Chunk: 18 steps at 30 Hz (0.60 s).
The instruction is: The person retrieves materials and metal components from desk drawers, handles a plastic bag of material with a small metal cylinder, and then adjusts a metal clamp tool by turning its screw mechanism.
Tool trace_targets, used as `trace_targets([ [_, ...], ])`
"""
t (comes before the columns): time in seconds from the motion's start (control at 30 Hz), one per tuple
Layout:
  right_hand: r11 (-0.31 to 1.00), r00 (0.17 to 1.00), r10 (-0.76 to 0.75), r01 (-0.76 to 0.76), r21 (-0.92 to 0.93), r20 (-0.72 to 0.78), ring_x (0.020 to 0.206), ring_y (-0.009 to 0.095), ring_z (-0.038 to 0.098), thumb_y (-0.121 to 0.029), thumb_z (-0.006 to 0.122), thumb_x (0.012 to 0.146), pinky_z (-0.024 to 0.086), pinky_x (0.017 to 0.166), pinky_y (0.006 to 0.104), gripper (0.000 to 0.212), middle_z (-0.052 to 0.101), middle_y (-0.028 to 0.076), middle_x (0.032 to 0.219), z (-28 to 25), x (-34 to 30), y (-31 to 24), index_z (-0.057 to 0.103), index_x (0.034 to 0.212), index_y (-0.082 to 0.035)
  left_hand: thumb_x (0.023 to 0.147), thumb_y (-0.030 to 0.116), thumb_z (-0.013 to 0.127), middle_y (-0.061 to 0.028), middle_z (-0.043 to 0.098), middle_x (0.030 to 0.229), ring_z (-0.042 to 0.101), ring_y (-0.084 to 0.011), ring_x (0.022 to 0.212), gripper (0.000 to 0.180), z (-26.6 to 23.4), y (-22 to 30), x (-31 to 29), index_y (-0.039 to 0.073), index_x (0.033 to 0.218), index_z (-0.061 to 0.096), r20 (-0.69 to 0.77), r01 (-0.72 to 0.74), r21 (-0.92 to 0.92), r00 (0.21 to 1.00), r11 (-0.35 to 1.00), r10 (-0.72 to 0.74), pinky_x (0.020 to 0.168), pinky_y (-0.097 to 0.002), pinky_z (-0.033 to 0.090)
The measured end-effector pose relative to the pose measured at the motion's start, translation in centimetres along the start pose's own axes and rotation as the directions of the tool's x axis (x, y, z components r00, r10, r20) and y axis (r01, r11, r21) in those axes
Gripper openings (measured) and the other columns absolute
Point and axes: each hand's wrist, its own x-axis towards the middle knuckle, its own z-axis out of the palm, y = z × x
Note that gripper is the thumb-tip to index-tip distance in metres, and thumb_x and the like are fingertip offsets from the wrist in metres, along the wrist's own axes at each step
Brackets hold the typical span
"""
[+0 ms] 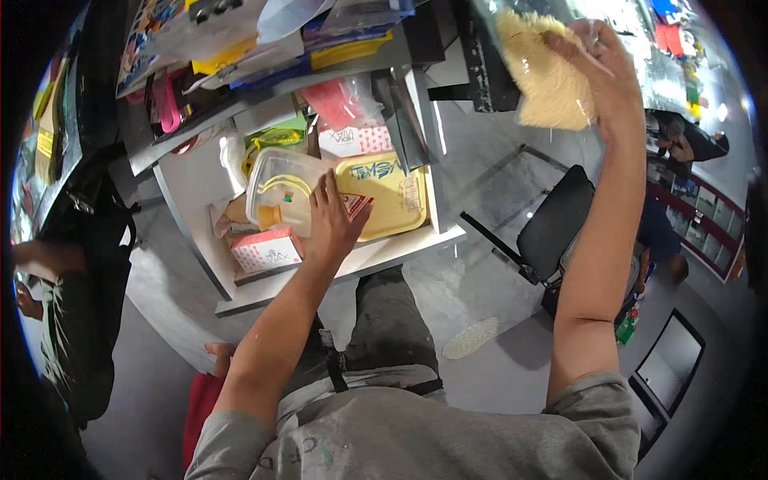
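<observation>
the left hand (332, 220) lies flat on a clear plastic box (284, 196) on the lower shelf (376, 256), fingers stretched out and close together, palm down, gripping nothing. at 3 o'clock of that hand, touching the box, sits a yellow tray (392, 200); at 8 o'clock stands a small pink and white carton (266, 250). the right hand (604, 76) is raised high at 1 o'clock of the view, fingers curled and pinching the edge of a clear bag of pale yellow noodles (544, 72), which hangs at 9 o'clock of that hand. a black chair (556, 224) stands below the raised forearm, well apart from the shelf.
</observation>
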Motion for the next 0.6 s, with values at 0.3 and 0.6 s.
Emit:
trace_targets([
  [0.3,0.666,0.586,-0.736,0.538,-0.517,-0.338,0.101,0.026,0.064,-0.006,0.072,0.088,0.050,0.089,0.0382,0.027,0.069,0.010,0.113,8.7,-9.5,1.9,0.065,0.114,0.001,0.070,0.016,0.085,-0.0178,0.058,0.100,0.056,-0.0396,0.095,0.055,1.7,-0.8,1.5,0.000,0.110,0.050,-0.204,0.131,-0.192,0.964,0.973,-0.170,0.085,-0.0484,0.046],
  [0.6,0.539,0.949,-0.301,0.247,-0.805,0.090,0.122,0.033,0.052,-0.019,0.080,0.078,0.040,0.107,0.0414,0.072,0.052,0.017,0.140,21.1,-5.6,17.9,0.047,0.140,-0.004,0.088,0.014,0.074,-0.0123,0.058,0.081,0.058,-0.0210,0.071,0.034,0.5,-5.1,-0.3,0.001,0.105,0.048,0.196,0.362,-0.606,0.931,0.709,-0.307,0.065,-0.0355,0.048],
])
